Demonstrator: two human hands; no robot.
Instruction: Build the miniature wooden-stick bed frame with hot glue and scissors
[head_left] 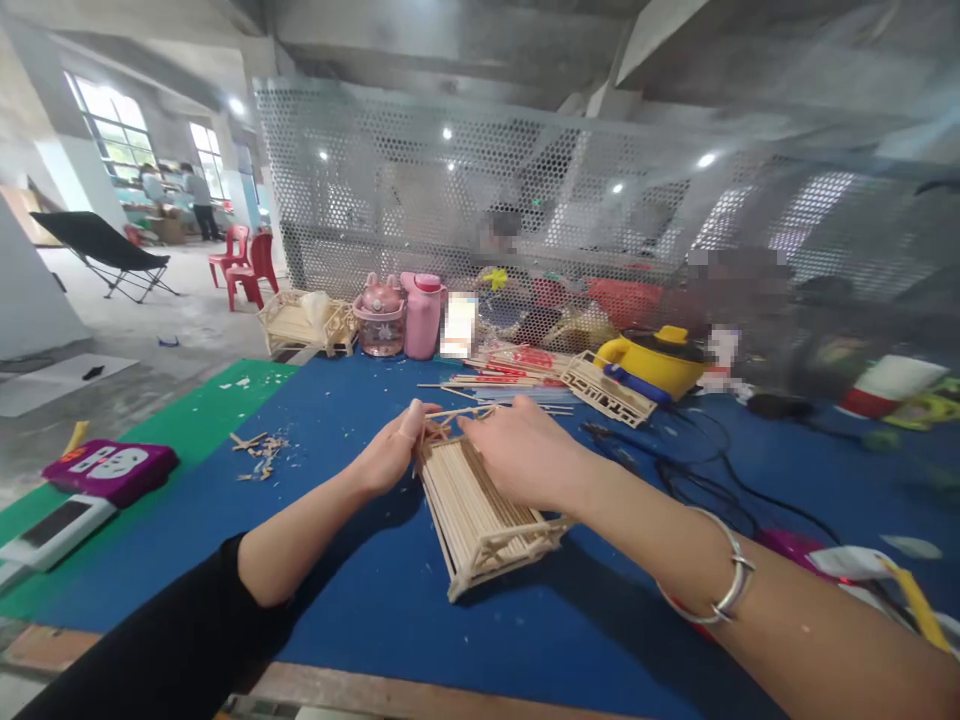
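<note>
A small model roof made of thin wooden sticks [480, 515] lies on the blue table cover [337, 590] in front of me. My left hand [390, 455] grips its far left end with pinched fingers. My right hand [525, 450] rests over the far right side and holds a thin wooden stick [461, 411] that lies across the roof's far end. A silver bangle [724, 580] sits on my right wrist.
Wood scraps [259, 455] lie to the left. A purple power strip [109, 468] sits on the green mat. Further back are a stick model bed [307, 322], pink bottles [422, 315], loose sticks [510, 385], a wooden lattice piece [607, 388], a yellow pot [660, 362] and black cables [697, 470]. People sit behind a mesh screen.
</note>
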